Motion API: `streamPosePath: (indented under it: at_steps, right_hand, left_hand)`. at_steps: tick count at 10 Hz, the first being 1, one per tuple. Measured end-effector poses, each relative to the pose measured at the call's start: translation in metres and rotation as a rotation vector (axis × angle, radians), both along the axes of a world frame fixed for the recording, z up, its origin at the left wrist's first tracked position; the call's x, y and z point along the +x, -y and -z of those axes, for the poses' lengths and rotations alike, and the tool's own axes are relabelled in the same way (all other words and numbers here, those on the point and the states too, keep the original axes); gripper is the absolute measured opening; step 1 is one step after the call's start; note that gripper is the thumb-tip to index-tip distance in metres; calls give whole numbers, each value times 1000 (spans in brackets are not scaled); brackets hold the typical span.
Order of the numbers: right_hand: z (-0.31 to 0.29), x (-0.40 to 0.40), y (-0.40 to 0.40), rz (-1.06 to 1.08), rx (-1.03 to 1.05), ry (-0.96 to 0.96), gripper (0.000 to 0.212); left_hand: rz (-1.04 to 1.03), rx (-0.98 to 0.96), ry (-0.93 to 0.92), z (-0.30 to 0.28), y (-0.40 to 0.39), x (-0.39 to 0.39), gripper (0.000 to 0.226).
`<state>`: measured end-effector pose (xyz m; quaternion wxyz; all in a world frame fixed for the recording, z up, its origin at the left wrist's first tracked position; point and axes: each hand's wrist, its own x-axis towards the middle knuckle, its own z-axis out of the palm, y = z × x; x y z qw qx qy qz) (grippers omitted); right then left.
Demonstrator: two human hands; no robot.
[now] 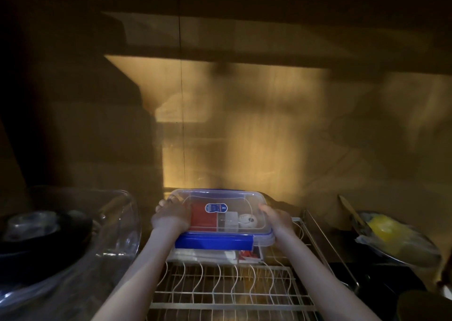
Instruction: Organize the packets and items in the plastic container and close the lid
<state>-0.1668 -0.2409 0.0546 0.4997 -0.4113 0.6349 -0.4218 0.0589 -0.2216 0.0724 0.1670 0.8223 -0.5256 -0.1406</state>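
We find the clear plastic container point(223, 243) resting on a white wire dish rack point(227, 289), with its transparent blue-trimmed lid point(220, 210) laid over the top. Our left hand point(171, 214) lies flat on the lid's left end, fingers curled over the far corner; our right hand point(275, 216) grips the right edge, fingers wrapped over the rim. Neither hand holds any loose item. Through the lid we see a red packet point(204, 220), a pale translucent box point(230, 220) and a small white round object point(249, 220) lying side by side; further packets show through the front wall below. In our judgement the sorting is done and the closing step is in hand. The blue front latch point(214, 242) appears folded down, though dim light leaves this uncertain; the side latches are hidden beneath our hands. The next move calls for even downward pressure, then snapping each remaining latch. A glass bowl point(117, 225) stands to the left.
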Motion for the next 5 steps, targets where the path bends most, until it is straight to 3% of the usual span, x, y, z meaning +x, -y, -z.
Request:
streamPosePath:
  at_steps: [1,2,3,4,5]
  right_hand:
    - [-7,3,-4,-11,11,16,30]
    - [-19,1,-9,-62,70,35,31]
    - [-32,-7,-25,-148,75,-47,31]
    - [-57,-16,-47,-141,-167,-110,48]
    - [-102,-23,-82,-197,-479,179,47]
  left_hand:
    - [-15,44,73,-5,-1,-4,61]
    - [24,136,479,-15,0,-14,57]
    - [158,161,659,-22,1,-25,56]
    - [211,68,466,-30,4,-33,48]
    - [247,-115,212,-55,2,-43,49]
